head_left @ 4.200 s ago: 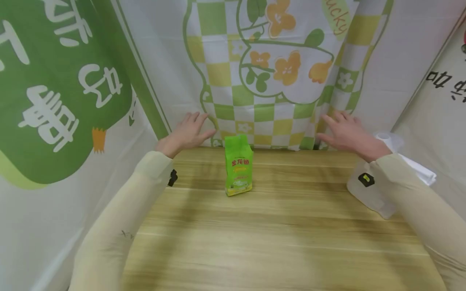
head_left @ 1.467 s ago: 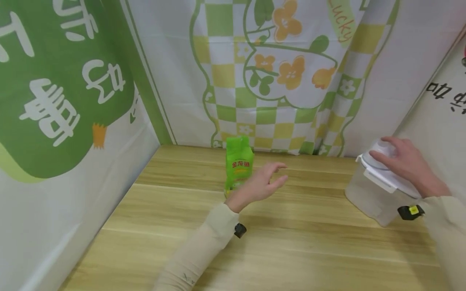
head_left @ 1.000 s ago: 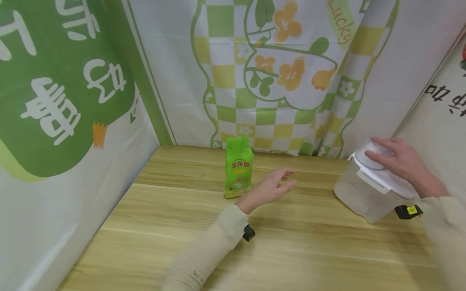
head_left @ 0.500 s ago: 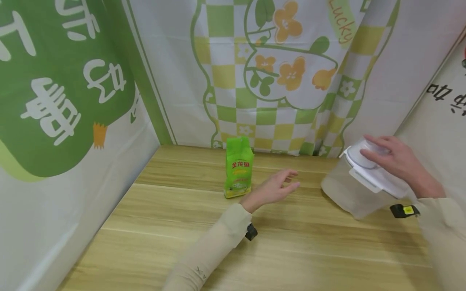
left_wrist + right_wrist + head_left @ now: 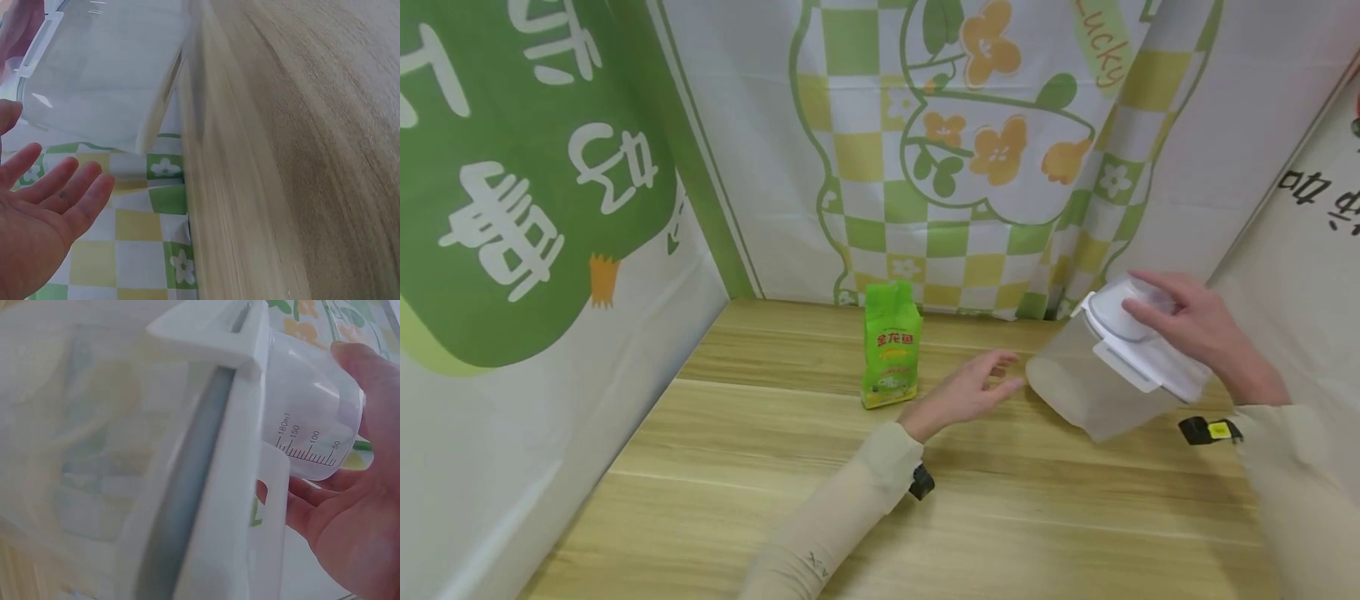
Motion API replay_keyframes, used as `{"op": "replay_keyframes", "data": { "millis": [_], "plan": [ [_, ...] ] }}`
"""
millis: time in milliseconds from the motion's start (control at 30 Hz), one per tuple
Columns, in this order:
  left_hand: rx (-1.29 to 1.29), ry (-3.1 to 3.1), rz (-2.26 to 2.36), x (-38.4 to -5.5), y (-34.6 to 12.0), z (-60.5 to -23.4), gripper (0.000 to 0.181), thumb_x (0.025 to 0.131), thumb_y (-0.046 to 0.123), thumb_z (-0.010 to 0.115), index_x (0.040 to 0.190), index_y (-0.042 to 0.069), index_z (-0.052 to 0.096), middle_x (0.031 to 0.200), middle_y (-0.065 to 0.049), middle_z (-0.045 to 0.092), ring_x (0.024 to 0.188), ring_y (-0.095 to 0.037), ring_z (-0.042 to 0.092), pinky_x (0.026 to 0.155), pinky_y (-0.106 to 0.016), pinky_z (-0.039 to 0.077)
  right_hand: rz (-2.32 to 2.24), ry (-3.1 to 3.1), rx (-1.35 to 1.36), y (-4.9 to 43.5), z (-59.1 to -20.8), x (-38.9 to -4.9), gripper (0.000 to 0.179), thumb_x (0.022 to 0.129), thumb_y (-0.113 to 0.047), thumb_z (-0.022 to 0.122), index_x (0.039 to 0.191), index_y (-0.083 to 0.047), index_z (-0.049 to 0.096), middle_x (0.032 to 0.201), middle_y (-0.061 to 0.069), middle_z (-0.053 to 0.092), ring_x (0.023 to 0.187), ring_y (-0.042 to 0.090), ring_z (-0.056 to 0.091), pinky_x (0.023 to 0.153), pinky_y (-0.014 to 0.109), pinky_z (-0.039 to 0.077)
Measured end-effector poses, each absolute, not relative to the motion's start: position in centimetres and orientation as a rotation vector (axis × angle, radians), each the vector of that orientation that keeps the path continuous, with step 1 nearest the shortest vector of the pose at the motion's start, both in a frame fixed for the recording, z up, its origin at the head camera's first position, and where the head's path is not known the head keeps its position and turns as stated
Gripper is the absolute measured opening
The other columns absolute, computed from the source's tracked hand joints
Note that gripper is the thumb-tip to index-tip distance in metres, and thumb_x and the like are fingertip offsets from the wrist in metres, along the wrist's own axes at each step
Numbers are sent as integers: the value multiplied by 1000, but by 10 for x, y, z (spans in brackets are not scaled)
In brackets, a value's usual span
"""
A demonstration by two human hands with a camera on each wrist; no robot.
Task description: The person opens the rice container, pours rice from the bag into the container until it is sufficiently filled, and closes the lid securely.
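A translucent food storage container (image 5: 1093, 387) with a white clip-down lid (image 5: 1172, 362) leans to the left at the right of the table. Upside down on its lid sits a clear measuring cup (image 5: 312, 406) with ml marks. My right hand (image 5: 1206, 329) grips this cup, thumb on one side and fingers round the other. My left hand (image 5: 962, 392) is held out just left of the container, fingers relaxed and palm facing it, holding nothing. Behind my left wrist a green packet (image 5: 891, 346) with red lettering stands upright.
The wooden tabletop (image 5: 760, 417) runs up to a checked, flower-printed cloth (image 5: 958, 237) at the back. A green and white printed cloth (image 5: 617, 275) hangs at the left, and a pale one (image 5: 1292, 250) at the right.
My right hand has gone from open in the air to gripping the cup, and the container has come leftward with it. My left hand has swung down and right, past the packet.
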State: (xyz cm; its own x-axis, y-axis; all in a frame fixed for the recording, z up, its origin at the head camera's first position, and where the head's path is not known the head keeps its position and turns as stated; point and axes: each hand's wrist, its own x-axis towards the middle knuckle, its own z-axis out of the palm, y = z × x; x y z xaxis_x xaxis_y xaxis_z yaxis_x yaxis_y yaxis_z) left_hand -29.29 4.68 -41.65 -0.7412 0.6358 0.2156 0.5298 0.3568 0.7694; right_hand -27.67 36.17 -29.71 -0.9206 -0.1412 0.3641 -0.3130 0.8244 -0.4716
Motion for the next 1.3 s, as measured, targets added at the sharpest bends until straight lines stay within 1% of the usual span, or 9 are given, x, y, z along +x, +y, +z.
{"op": "replay_keyframes", "data": {
  "millis": [167,267,500,633,800,967,1033,1200,1300],
  "plan": [
    [1061,2493,1404,-291,45,-415,54,100,37,56,144,9,42,145,-10,50,130,-27,52,104,-38,50,837,-2576,405,347,-298,-276,51,93,-25,67,139,-8,53,127,24,54,95,12,43,71,18,34],
    [1050,2511,1427,-290,43,-414,56,99,36,57,145,9,40,145,-11,49,132,-27,51,103,-36,50,881,-2508,457,338,-301,-275,48,91,-19,68,136,-6,55,121,20,56,88,4,42,70,14,34],
    [994,2500,1501,-290,41,-414,69,94,43,63,148,12,34,150,-10,45,135,-29,47,108,-40,46,902,-2478,512,317,-304,-274,45,89,-16,71,132,-8,58,121,16,60,88,6,45,70,13,36],
    [972,2529,1514,-291,40,-413,77,90,44,69,149,14,32,153,-11,40,137,-31,46,110,-41,43,898,-2431,609,307,-308,-277,45,87,-9,72,130,-5,60,121,17,60,91,4,47,73,12,38],
    [989,2553,1534,-293,38,-414,79,87,41,73,149,15,31,152,-10,40,136,-31,46,110,-42,43,899,-2325,755,292,-313,-277,47,77,7,75,123,1,63,116,18,62,94,2,49,73,12,40],
    [969,2524,1572,-293,35,-415,81,86,41,75,149,18,30,152,-10,38,135,-32,46,109,-46,44,907,-2244,893,268,-304,-263,46,69,19,73,113,10,63,110,25,63,94,5,52,72,11,44],
    [962,2522,1577,-293,32,-415,82,86,40,75,150,17,29,152,-10,38,135,-32,46,109,-46,44,925,-2236,945,259,-300,-256,43,71,19,72,112,12,62,110,28,62,94,6,54,73,11,45],
    [966,2509,1594,-290,19,-413,85,86,38,75,151,17,25,152,-11,38,135,-30,45,110,-45,42,945,-2260,999,255,-312,-268,48,74,11,77,118,2,64,119,20,63,102,3,54,81,9,45],
    [993,2475,1627,-289,11,-412,87,85,36,76,151,19,22,152,-11,37,136,-32,44,110,-50,41,902,-2265,1034,252,-317,-275,50,73,7,80,120,-3,65,121,15,64,107,5,54,83,12,45]
  ]
}}
